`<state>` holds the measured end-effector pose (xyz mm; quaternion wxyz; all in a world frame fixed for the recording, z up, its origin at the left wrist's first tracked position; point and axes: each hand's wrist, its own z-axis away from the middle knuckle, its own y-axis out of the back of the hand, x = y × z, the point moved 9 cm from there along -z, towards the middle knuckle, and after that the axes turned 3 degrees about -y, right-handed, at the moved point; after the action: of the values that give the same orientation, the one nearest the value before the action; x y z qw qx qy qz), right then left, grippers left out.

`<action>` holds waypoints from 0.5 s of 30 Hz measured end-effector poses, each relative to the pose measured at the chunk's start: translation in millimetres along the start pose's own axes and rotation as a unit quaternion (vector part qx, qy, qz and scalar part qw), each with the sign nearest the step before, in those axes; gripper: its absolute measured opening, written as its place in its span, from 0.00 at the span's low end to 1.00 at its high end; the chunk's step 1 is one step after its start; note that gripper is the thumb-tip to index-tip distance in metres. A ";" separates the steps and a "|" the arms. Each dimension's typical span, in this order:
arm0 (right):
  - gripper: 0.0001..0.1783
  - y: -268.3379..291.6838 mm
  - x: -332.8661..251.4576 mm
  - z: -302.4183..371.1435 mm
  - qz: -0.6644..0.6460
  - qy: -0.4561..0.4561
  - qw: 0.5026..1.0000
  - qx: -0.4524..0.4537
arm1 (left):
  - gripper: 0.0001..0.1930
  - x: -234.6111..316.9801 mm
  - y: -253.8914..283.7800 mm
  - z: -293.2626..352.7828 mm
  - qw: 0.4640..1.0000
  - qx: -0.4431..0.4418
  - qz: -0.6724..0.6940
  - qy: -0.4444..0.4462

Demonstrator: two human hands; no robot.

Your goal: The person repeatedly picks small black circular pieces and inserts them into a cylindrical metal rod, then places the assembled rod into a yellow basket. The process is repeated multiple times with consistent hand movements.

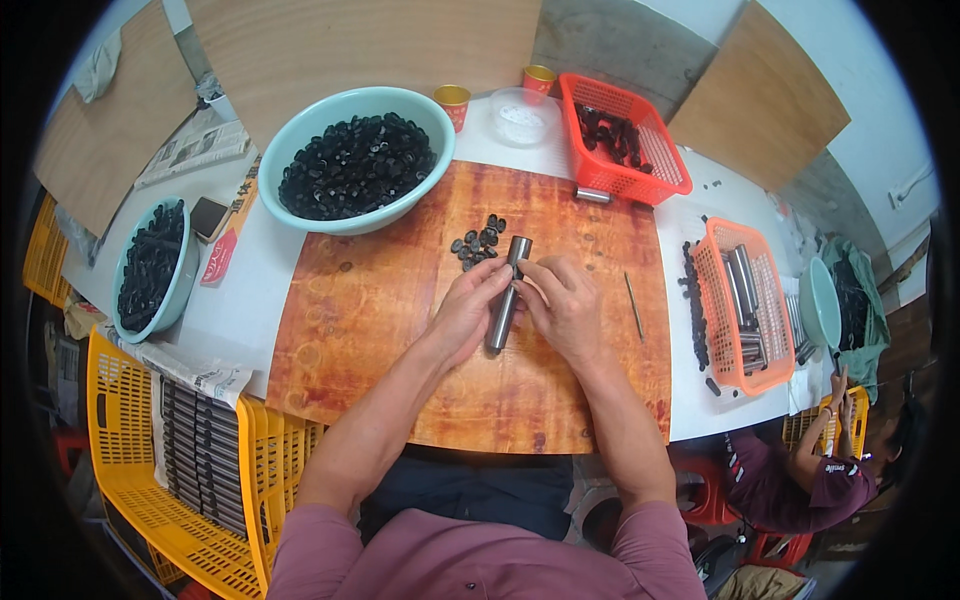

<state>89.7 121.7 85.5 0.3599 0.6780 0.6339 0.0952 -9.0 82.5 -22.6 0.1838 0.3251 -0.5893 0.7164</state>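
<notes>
A shiny metal tube (505, 318) slants upright over the brown wooden board, its far end dark and open. My left hand (468, 305) is closed around it, thumb on the near side and fingers partly hidden behind. Bent over the tube's upper half, my right hand (563, 300) presses thumb and fingertips together against its side. Whatever small piece may be between those fingertips is hidden. Just beyond my left hand lies a loose group of small black oval caps (480, 240). A thin metal rod (634, 305) rests on the board to the right.
A large pale-green basin (440, 130) of black caps stands far left, a smaller basin (190, 255) beside it. At right are a red basket (675, 180) and an orange basket (775, 345) of tubes. Yellow crates (115, 410) stand lower left. A co-worker (800, 480) sits lower right.
</notes>
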 end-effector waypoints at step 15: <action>0.17 -47.4 63.5 31.0 -0.439 -0.425 0.788 -0.075 | 0.13 -8.8 -5.8 8.1 0.994 -0.032 -0.067 0.078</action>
<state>81.7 166.3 13.5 0.6457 0.2698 0.6369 -0.3235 3.1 77.1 -23.6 0.2873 0.3003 -0.5731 0.7063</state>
